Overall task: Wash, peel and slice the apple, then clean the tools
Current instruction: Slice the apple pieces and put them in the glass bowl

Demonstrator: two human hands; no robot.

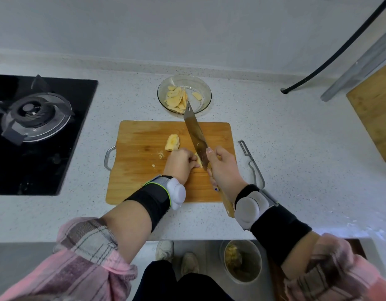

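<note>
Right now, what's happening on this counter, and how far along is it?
A person is slicing a peeled apple on the wooden cutting board. The right hand grips the knife, its blade angled down onto the apple piece that the left hand holds against the board. Another peeled chunk waits farther back on the board. The glass bowl behind the board already contains slices. The peeler lies on the counter to the right, so cleaning has not started.
</note>
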